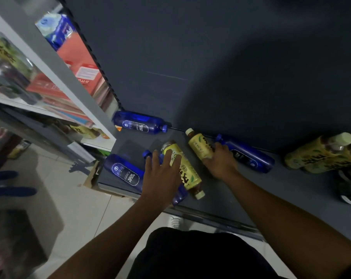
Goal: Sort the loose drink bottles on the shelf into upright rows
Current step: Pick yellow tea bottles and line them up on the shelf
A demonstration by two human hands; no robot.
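The right hand is gripping a tea bottle lying on the shelf, best tipped cap-up by the back wall, while the left hand, fingers spread, is steadying a second bottle.

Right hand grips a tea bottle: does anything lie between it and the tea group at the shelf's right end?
Yes. A blue bottle lies on its side directly right of the right hand and its tea bottle, across the shelf path to the tea group. Lifting over it should clear it.
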